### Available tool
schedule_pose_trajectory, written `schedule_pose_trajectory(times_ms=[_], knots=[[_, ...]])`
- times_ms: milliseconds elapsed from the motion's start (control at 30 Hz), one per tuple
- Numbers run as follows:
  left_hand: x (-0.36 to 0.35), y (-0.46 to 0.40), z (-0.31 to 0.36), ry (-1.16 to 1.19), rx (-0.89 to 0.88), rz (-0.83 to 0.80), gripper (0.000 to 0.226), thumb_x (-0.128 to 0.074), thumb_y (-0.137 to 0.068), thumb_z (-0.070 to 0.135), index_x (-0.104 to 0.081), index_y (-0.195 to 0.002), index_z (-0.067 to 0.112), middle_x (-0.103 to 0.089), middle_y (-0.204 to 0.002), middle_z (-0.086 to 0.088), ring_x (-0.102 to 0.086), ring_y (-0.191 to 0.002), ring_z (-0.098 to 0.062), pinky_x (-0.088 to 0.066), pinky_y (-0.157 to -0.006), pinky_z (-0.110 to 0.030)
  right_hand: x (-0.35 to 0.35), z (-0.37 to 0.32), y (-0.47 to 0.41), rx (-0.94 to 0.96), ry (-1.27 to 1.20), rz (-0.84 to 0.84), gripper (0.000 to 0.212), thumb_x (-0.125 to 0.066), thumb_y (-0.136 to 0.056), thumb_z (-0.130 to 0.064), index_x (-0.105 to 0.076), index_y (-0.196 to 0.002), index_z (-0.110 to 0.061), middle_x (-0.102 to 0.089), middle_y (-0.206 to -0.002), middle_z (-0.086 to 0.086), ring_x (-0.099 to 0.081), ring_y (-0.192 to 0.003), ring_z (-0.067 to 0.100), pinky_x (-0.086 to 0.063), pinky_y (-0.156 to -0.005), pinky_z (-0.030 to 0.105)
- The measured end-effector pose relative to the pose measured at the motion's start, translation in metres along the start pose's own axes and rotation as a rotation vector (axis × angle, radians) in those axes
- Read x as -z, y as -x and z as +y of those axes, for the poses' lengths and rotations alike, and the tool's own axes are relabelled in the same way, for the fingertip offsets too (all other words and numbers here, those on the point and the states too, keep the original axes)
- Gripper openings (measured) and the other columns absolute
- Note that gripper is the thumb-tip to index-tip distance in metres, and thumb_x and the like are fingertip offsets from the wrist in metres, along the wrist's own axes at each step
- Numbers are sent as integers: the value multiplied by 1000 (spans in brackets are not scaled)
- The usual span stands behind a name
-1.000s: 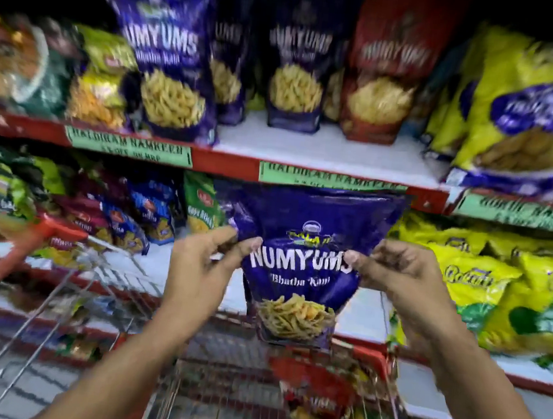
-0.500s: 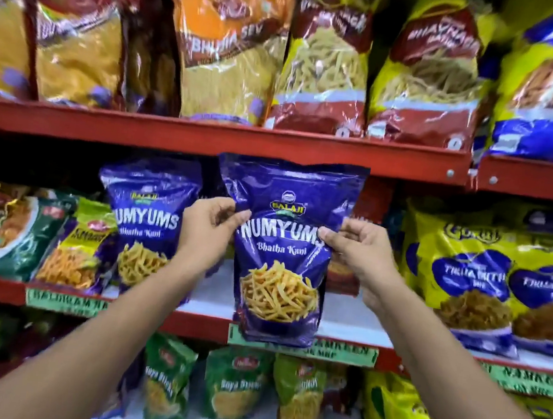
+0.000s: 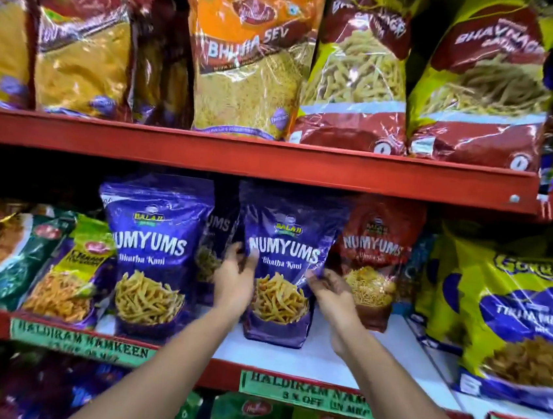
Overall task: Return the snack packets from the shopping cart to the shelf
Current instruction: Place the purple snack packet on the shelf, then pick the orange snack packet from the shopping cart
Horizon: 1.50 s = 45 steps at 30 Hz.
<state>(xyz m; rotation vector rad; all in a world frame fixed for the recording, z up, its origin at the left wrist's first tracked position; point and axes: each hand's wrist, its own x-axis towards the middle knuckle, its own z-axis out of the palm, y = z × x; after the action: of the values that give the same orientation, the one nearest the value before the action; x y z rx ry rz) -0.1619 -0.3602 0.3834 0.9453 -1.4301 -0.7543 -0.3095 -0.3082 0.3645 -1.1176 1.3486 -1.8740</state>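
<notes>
Placement step. Left hand (image 3: 234, 275) and right hand (image 3: 330, 290) flank the purple Numyums packet (image 3: 282, 264), fingers touching its edges as it stands upright on the white shelf (image 3: 338, 359). Next, presumably: release and check it stands.

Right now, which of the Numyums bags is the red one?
The red Numyums bag stands just right of the purple Numyums bag held between both hands. The other Numyums bags are purple; only this one is red, farthest right.

A shop: red shelves (image 3: 253, 157) of snack packets (image 3: 253, 56) (green price tags (image 3: 303, 394)).
</notes>
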Motion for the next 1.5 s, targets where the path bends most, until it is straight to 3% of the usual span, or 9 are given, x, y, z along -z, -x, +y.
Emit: schedule_pose_trajectory(times_ms=[167, 300, 433, 533, 733, 967, 1333, 1433, 1500], knots=[[-8, 25, -41, -4, 99, -162, 42, -42, -95, 38, -41, -132, 19, -59, -130, -12, -54, -117, -31, -41, -93, -33, 3, 36, 14, -58, 118, -83, 39, -60, -86, -41, -59, -122, -29, -68, -120, -4, -65, -107, 15, -50, -98, 42], [1, 37, -48, 87, 145, -203, 24, -39, -92, 49, -41, -110, 33, -58, -126, -5, -54, -116, -25, -43, -102, -48, 3, 32, 27, -22, 176, -167, 34, -57, -88, -41, -60, -120, -30, -70, -117, -4, -66, -106, 14, -53, -94, 40], [11, 46, -47, 73, 176, -196, 51, -38, -89, 55, -37, -131, 25, -52, -137, -4, -50, -123, -25, -41, -105, -51, 6, 28, 39, -60, 217, -217, 35, -55, -87, -48, -59, -119, -33, -69, -117, -2, -65, -106, 17, -54, -86, 31], [16, 57, -37, 50, 176, -205, 61, -37, -88, 58, -31, -139, 25, -44, -145, -3, -42, -131, -24, -35, -111, -49, 3, 19, 54, -45, 289, -238, 44, -53, -87, -50, -51, -128, -36, -59, -134, -7, -58, -117, 12, -49, -98, 37], [21, 118, -26, -251, -272, -136, 64, -33, -96, 40, -3, -148, 17, 0, -159, -1, 10, -143, -4, 2, -117, -23, 15, 17, 116, 338, 856, -51, 73, -38, -91, -56, -7, -151, -27, -6, -155, -15, -3, -145, 6, -12, -117, 30], [31, 228, -80, -716, -524, -212, 62, -24, -97, 41, -6, -147, 11, -10, -158, -7, 1, -146, -16, -7, -117, -38, 58, 83, 210, 468, 1255, 84, 68, -27, -94, -53, -11, -151, -19, -10, -160, -1, -2, -148, 16, -3, -119, 32], [45, 397, -189, -884, -217, -700, 79, -23, -90, 61, -9, -147, 8, -3, -158, -3, -3, -145, -17, -7, -114, -37, 128, 214, 374, -11, 1298, -67, 74, -28, -91, -59, -16, -150, -16, -18, -159, 4, -15, -147, 21, -7, -119, 34], [40, 421, -215, -673, -30, -707, 90, -26, -81, 70, 5, -147, 18, 7, -160, 1, 8, -145, -11, -4, -119, -30, 142, 235, 396, -155, 1111, 1, 83, -36, -87, -63, -6, -151, -19, -10, -162, 2, -8, -148, 16, -13, -118, 31], [34, 425, -219, -344, 311, -621, 88, -47, -78, 62, -9, -147, 22, -11, -158, 2, -8, -146, -13, -17, -118, -30, 150, 251, 400, -299, 808, 110, 92, -59, -83, -51, -3, -151, -22, -20, -160, 5, -21, -145, 16, -20, -116, 29]])
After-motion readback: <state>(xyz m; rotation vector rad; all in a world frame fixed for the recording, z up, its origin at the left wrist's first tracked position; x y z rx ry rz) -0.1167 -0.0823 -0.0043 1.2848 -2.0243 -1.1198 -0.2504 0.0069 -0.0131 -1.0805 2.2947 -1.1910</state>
